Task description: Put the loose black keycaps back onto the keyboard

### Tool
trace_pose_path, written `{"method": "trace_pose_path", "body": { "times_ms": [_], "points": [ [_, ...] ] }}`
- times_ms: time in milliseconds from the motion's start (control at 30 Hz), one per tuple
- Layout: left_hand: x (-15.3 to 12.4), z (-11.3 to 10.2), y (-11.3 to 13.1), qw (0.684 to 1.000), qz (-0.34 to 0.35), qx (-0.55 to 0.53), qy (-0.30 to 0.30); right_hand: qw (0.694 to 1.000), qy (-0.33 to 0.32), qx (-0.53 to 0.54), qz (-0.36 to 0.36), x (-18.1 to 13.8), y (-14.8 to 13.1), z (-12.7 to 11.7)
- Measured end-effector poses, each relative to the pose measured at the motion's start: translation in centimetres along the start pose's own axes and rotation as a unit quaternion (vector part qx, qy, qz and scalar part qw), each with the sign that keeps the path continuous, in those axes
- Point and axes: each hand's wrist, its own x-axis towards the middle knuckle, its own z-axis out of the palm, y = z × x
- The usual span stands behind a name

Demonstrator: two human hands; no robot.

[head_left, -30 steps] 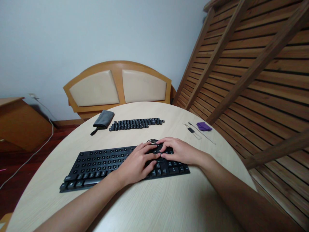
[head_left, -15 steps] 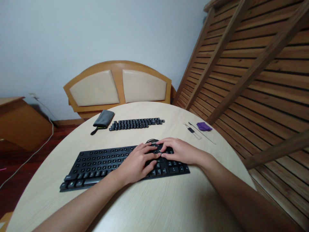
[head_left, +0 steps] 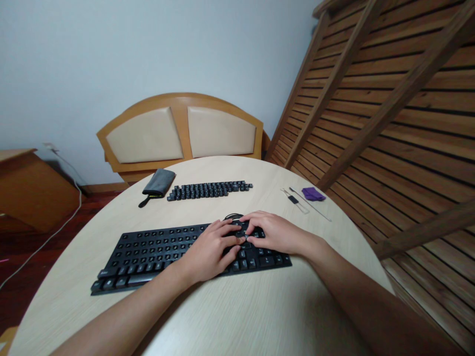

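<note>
A black keyboard (head_left: 156,249) lay across the middle of the pale surface (head_left: 267,311), its left end towards the surface's left edge. The left hand (head_left: 213,249) was fanned loosely over its right part, fingertips touching it and no object visible in the grasp. The right hand (head_left: 270,230) met it there, thumb and forefinger curved inward in a pinch; whether they gripped a key could not be told.

Towards the far edge sat a block of loose keycaps (head_left: 206,190) beside a grey pouch (head_left: 159,183); near the right edge lay a wire tool (head_left: 293,199), a thin rod (head_left: 309,203) and a purple cloth (head_left: 313,194).

The likeliest mishap was a small key springing from the crowded fingertips and skittering off the surface's rounded edge. Uneven prying could also bend a stem — or one hand's push could slide the keyboard if the other gave no counterhold.

Much was hidden: the keys beneath both hands, the contact between the fingertips, and most of a black cable (head_left: 233,216) behind the keyboard. The frame cut off the surface's near edge.
</note>
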Motion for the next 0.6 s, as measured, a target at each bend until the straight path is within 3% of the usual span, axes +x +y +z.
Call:
{"method": "trace_pose_path", "body": {
  "times_ms": [400,600],
  "points": [
    [-0.1,0.2,-0.3,0.998,-0.057,0.014,0.037,0.998,-0.016,0.063,0.015,-0.5,0.9,-1.8],
    [-0.1,0.7,-0.3,0.997,-0.067,0.027,0.036,0.992,0.070,0.051,0.090,0.3,3.2,-1.0]
  ]
}}
